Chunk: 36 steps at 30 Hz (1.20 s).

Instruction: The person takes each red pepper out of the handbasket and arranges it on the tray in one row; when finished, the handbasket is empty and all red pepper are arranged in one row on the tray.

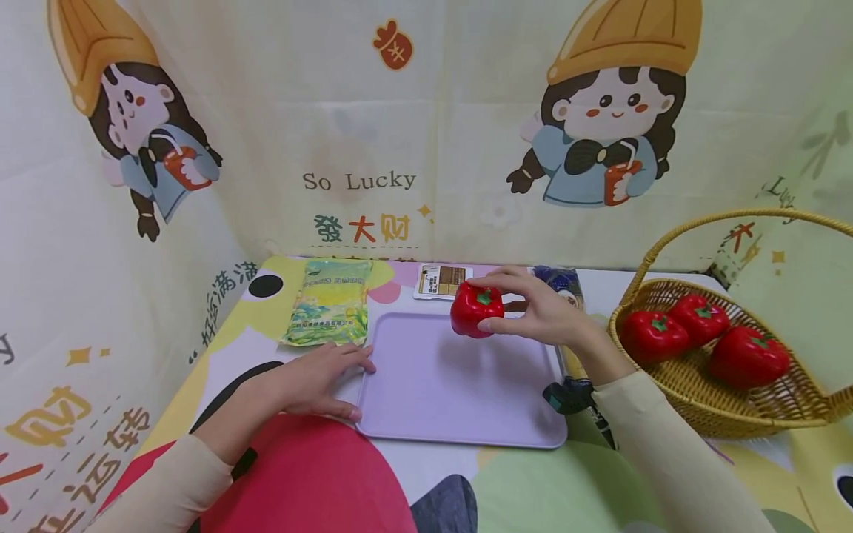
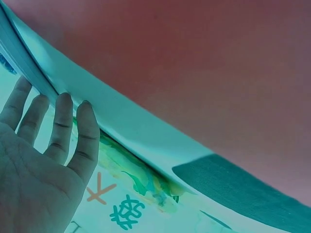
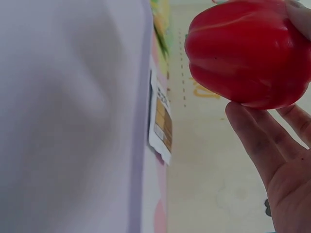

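Observation:
Pinched between the thumb and fingers of my right hand [image 1: 536, 307], a red bell pepper [image 1: 472, 311] with a green stem hangs above the back part of the lavender tray [image 1: 433, 400]. The right wrist view shows the pepper [image 3: 248, 53] large, with fingertips against its side. My left hand [image 1: 326, 381] rests at the tray's left edge, its fingers extended and touching the rim. In the left wrist view the fingers of that hand [image 2: 43, 160] are nearly straight and hold nothing. On the right, a wicker basket [image 1: 726, 422] holds several red bell peppers [image 1: 749, 357].
A green and yellow packet [image 1: 329, 303] lies left of the tray. Behind the tray is a small white and brown packet [image 1: 441, 282]. A dark blue packet [image 1: 560, 280] sits partly behind my right hand. A printed curtain [image 1: 466, 148] hangs behind the table.

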Motion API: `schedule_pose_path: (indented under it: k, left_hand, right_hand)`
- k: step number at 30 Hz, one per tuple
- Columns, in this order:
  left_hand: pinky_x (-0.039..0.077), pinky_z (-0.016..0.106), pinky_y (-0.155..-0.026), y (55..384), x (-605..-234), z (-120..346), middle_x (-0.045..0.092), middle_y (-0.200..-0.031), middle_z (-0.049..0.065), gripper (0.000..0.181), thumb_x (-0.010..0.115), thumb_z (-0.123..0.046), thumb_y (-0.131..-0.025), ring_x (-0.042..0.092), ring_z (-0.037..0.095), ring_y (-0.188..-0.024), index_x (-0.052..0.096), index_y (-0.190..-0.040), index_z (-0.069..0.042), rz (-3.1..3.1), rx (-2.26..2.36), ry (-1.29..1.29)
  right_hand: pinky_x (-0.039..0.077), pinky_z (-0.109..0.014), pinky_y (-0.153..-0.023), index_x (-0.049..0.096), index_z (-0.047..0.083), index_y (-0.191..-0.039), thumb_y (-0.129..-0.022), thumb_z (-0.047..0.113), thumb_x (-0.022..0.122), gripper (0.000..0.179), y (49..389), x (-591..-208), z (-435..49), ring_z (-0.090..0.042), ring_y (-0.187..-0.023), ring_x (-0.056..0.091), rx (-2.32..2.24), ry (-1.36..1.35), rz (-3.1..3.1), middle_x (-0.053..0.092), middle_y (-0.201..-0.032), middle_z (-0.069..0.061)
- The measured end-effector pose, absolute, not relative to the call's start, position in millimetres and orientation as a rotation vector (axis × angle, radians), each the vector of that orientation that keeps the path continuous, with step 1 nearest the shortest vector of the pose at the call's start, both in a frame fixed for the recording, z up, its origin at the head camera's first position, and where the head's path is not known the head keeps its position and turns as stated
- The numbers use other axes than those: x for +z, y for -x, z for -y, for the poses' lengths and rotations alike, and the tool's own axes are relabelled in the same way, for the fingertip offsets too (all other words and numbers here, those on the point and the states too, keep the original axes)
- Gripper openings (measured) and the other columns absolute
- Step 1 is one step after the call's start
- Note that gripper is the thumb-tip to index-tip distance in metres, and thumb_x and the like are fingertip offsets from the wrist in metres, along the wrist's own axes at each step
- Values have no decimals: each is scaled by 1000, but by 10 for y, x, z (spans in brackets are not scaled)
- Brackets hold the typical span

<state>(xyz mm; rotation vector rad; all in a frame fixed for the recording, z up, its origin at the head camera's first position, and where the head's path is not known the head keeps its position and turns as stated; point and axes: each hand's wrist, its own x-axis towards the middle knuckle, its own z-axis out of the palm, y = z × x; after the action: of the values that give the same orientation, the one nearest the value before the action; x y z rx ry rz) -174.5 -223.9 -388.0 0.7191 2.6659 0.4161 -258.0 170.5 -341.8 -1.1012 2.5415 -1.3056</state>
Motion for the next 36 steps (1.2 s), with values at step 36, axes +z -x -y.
schedule_pose_path:
  k: [36]
  left_hand:
    - [43,53,-113,1771,-3882,2246,42,-161,2,71,82,-62,-76,38,30,-146,60,-137,-33,-2665,416,-727]
  right_hand:
    - [60,-43,-92,61,29,-142,-83,29,87,64,2825,-3799,-1041,-23,-124,57,-1396,1105,-2428,57,-132,1]
